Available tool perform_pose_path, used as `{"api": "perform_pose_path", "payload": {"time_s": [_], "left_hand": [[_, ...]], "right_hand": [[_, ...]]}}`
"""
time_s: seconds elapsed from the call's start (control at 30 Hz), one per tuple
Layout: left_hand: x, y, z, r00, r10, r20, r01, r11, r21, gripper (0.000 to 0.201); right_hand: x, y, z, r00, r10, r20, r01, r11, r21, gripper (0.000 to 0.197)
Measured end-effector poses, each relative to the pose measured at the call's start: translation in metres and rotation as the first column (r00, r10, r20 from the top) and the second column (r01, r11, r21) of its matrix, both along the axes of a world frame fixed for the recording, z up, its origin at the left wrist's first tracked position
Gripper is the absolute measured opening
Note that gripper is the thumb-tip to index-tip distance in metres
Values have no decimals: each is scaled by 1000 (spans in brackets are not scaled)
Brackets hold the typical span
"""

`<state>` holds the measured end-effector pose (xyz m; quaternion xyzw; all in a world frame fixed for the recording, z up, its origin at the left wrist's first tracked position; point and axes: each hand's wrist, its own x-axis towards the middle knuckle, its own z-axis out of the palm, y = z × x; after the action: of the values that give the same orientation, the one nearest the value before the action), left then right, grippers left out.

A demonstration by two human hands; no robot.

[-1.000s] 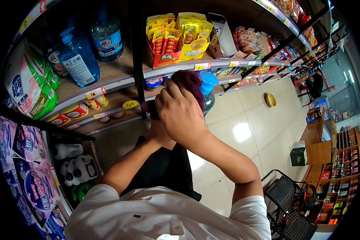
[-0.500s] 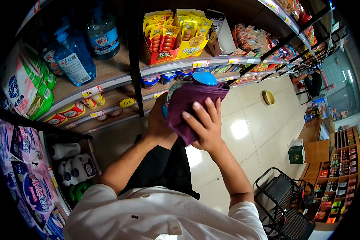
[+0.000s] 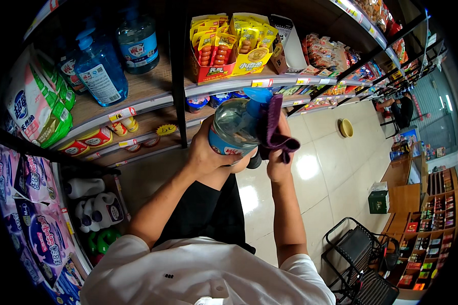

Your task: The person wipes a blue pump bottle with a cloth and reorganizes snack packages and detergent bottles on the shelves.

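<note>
Lettering runs across the blue label (image 3: 223,146), partly hidden, on the held clear bottle (image 3: 234,121). A white label (image 3: 101,84) with small dark print and 1 square code stands on the blue pump bottle (image 3: 107,55). Bold lettering marks 2 snack boxes, 1 red (image 3: 213,73) and 1 yellow (image 3: 252,65). Price tags (image 3: 122,113) line the shelf edge (image 3: 152,103); below, dark figures fill a yellow starburst sign (image 3: 166,129). Purple packs (image 3: 46,238) carry white lettering

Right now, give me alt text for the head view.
The person's left hand holds a pump bottle, and the right hand a purple cloth beside its blue pump. Ahead, shelves hold snack boxes and more bottles; to the right, a yellow bowl and black chairs stand on a tiled floor.
</note>
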<state>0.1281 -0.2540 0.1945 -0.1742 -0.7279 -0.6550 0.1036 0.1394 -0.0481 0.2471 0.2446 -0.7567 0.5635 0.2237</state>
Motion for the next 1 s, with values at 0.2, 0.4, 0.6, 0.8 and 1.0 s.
{"api": "perform_pose_path", "payload": {"time_s": [0.2, 0.4, 0.6, 0.8, 1.0], "left_hand": [[2, -11, -15, 994, -110, -7, 110, 994, 19, 111], [2, -17, -1, 972, -226, 58, 230, 972, -52, 114], [4, -15, -2, 983, -178, 55, 181, 981, -67, 113], [19, -14, -16, 994, -105, -13, 106, 989, 99, 134], [36, -28, 59, 961, -27, -274, 10, 998, -65, 135]], "right_hand": [[-7, 6, 17, 946, 192, 259, -147, 972, -185, 75], [-42, 19, 17, 740, 518, 428, -244, 801, -547, 58], [-75, 20, -13, 694, 512, 506, -133, 782, -609, 61], [-56, -13, -13, 704, 595, 388, -158, 664, -731, 54], [-39, -28, -18, 726, 584, 362, -155, 652, -742, 60]]}}
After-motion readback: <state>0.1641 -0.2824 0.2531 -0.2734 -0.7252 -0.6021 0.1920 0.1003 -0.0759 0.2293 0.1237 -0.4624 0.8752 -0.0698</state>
